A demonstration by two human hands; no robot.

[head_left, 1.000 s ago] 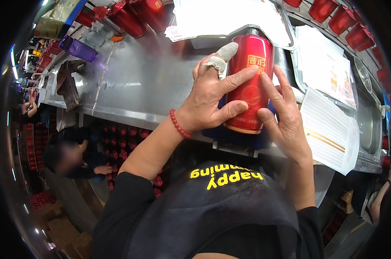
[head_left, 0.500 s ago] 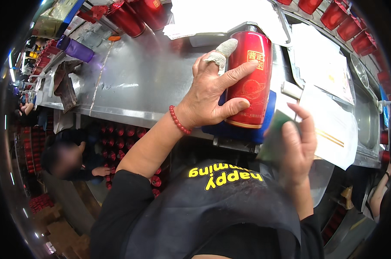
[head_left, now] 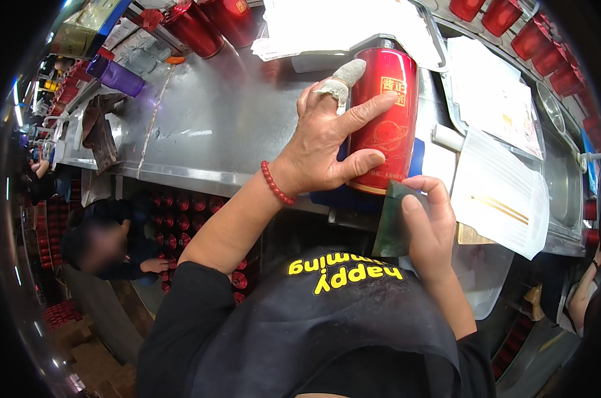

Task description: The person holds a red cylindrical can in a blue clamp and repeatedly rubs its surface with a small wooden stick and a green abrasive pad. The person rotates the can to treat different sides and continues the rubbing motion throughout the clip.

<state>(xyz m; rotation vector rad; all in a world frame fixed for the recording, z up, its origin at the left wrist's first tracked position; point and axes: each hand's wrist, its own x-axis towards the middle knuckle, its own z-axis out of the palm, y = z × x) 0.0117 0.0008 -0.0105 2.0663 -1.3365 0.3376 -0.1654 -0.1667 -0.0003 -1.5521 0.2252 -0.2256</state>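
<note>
A glossy red bottle with gold print lies on a blue pad, its neck pointing away from me. My left hand grips it from the left, thumb and forefinger pressed on its front; one other finger wears a pale finger cover against its side. In my right hand, a thin, flat, dark green scraper is pinched between thumb and fingers. Its upper corner is close to the bottle's near end; whether they touch I cannot tell.
The metal bench carries stacked white sheets, a sheet with gold stripes, a brown rag and a purple bottle. More red bottles stand at the back. A co-worker sits low at the left.
My right hand has moved left with the green scraper, from over the papers to the bottle's near end. The left hand and bottle stay in place.
</note>
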